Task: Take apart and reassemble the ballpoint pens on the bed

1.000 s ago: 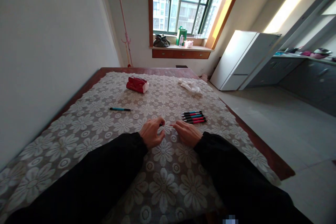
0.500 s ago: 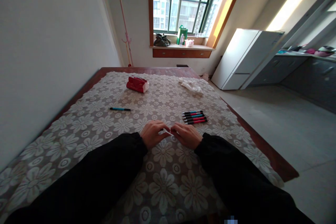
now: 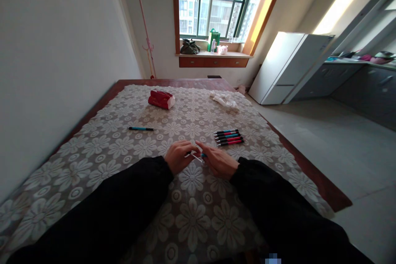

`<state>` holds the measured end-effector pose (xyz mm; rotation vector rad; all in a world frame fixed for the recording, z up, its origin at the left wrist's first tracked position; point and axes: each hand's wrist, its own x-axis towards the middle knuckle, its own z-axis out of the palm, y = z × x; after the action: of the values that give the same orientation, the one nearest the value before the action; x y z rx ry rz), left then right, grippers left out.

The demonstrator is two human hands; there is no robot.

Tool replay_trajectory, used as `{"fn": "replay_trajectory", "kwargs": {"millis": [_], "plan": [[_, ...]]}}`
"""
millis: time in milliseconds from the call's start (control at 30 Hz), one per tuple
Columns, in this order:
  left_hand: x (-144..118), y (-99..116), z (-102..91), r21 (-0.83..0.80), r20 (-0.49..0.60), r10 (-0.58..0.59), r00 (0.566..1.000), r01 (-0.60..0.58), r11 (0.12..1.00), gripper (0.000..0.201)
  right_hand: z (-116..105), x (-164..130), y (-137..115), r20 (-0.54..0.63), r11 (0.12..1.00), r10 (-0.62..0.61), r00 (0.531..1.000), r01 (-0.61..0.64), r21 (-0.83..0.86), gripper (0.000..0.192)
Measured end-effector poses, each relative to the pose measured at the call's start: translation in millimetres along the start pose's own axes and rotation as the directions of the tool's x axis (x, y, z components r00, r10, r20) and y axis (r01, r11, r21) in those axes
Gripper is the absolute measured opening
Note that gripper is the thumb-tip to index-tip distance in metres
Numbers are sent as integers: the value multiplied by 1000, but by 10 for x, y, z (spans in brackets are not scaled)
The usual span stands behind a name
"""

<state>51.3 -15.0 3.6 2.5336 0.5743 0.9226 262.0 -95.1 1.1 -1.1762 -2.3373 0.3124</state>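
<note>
Both hands are close together above the tablecloth. My left hand (image 3: 181, 156) is closed, pinching a thin white pen refill (image 3: 196, 157) that points toward my right hand. A dark bit shows at its end by the left fingertips. My right hand (image 3: 219, 161) has its index finger stretched forward. A small blue piece of a pen barrel (image 3: 203, 155) peeks out at its fingers; the rest is hidden by the hand. Just beyond the right hand lies a row of several pens (image 3: 228, 137), blue and red with black grips. A single blue pen (image 3: 141, 128) lies to the far left.
A patterned flower tablecloth (image 3: 193, 213) covers the wooden table (image 3: 332, 198). Farther back are a red tissue pack (image 3: 161, 99) and a crumpled white plastic bag (image 3: 225, 101). A wall (image 3: 62, 49) runs along the left; a white fridge (image 3: 280, 66) stands right of the table.
My right hand has opened its fingers somewhat and its index finger now stretches forward. More of the white refill and a blue piece show between the hands. The pens on the table have not moved.
</note>
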Motion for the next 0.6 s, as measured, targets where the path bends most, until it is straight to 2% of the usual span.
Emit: {"fn": "replay_trajectory", "kwargs": {"millis": [167,233,300,367,433,500,533,600], "plan": [[-11,-17,15,-37,9,15,1000,-15,999,13,31,-2,-17,-17,996,-8,1000,9,83,72],[-14,-27,25,-62,17,-45,999,46,997,17,20,-3,-22,-30,988,27,999,-22,150,66],[-11,-14,24,-81,15,-153,988,154,985,27,3,-2,-15,-67,961,102,993,-81,264,56],[-3,23,7,-88,22,-236,972,237,968,36,-14,2,10,-131,891,207,970,-131,435,42],[6,71,-20,-93,41,-247,968,250,964,30,-32,6,47,-192,787,299,935,-128,604,27],[12,110,-45,-108,65,-231,971,237,965,21,-54,8,81,-234,726,343,910,-99,680,18],[13,121,-53,-109,69,-235,970,241,964,20,-67,8,92,-254,737,351,901,-98,668,16],[13,125,-61,-96,70,-248,966,254,962,20,-98,7,95,-306,818,345,887,-124,561,12]]}}
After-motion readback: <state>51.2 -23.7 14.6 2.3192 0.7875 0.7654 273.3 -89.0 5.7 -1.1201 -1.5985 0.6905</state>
